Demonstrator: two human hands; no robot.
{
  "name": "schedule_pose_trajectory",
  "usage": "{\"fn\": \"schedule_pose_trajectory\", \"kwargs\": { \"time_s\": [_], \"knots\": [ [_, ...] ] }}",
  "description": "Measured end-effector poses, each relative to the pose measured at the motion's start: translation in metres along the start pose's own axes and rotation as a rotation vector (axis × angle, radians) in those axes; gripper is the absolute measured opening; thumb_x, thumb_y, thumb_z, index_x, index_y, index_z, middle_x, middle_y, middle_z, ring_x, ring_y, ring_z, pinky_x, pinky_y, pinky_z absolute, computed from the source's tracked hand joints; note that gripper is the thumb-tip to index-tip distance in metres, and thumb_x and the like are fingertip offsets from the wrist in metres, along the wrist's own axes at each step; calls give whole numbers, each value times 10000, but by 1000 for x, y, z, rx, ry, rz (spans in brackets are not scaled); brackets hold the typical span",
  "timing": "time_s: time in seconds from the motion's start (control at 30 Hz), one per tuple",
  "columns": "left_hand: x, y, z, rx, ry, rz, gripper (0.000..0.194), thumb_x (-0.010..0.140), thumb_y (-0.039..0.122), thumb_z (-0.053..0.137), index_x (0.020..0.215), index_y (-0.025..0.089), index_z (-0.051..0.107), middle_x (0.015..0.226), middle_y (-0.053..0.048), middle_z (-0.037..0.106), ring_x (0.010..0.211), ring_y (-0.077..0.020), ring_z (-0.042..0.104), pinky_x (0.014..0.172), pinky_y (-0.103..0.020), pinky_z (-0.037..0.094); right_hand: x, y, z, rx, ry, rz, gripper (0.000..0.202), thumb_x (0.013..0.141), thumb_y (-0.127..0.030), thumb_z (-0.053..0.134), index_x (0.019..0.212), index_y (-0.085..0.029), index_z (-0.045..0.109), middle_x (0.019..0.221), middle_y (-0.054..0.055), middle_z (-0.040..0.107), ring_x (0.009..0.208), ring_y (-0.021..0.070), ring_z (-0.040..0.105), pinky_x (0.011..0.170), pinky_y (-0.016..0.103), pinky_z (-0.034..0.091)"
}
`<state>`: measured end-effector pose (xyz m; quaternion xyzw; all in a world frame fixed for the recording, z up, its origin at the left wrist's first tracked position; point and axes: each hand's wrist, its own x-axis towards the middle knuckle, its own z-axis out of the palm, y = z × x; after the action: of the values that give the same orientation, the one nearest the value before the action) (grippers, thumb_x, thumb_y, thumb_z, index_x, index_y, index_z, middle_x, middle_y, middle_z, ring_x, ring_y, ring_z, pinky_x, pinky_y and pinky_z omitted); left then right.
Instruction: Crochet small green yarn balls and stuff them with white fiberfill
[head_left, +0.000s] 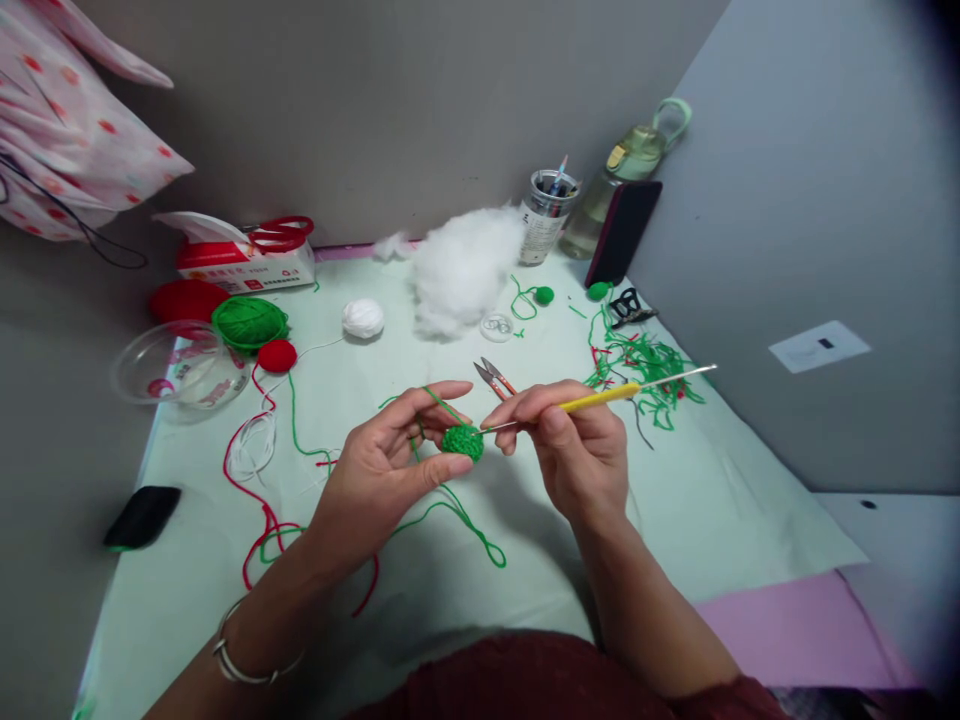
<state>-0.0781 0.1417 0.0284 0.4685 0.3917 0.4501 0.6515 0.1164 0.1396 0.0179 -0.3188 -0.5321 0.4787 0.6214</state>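
My left hand [397,445] pinches a small green crochet piece [462,442] between thumb and fingers, with green yarn [444,404] running up over the index finger. In my right hand [577,450] is a crochet hook [600,398] with a yellow handle, its thin metal end meeting the piece's right side. The other metal end points up to the right. A loop of green yarn [469,520] trails onto the table beneath the hands. Just beyond my right fingers lie thread snips [495,377] with orange handles, blades pointing away.
At left are a green yarn ball [250,322], a red ball [277,356], a white ball [363,319] and a clear plastic bowl [180,370]. White stuffing [469,270] sits at the back. Yarn scraps [652,365], a phone [624,233] and a bottle [600,200] are at right.
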Motion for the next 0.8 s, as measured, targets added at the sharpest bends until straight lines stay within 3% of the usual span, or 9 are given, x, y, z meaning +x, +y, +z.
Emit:
{"fn": "schedule_pose_trajectory", "kwargs": {
  "time_s": [0.17,0.4,0.57,0.8],
  "knots": [
    [0,-1,0,0,-8,3,475,811,168,857,1258,306,777,967,-17,724,978,-189,656,980,-335,515,-2,4,4,-58,-21,-98,151,1025,-278,643,1013,-254,791,917,41,797,750,155,705,639,305,591],
    [0,-3,1,-122,-34,-45,449,827,256,866,1265,273,769,977,-40,740,975,-198,683,932,-325,547,-5,7,14,-45,54,-184,167,1027,-270,637,1051,-283,802,945,44,808,758,170,717,614,318,586],
    [0,-7,8,-227,-19,-40,406,820,238,865,1216,282,789,960,-22,719,942,-179,671,901,-297,545,-10,10,15,-337,55,-429,247,1023,-215,631,1163,-330,798,973,47,831,852,216,767,699,381,613],
    [-2,-6,17,-416,-75,-198,565,810,303,874,1352,257,724,1023,-42,673,964,-190,654,918,-315,519,-27,17,4,-775,8,-651,536,900,-86,751,1386,-308,704,1114,74,794,919,232,767,718,370,657]
  ]
}}
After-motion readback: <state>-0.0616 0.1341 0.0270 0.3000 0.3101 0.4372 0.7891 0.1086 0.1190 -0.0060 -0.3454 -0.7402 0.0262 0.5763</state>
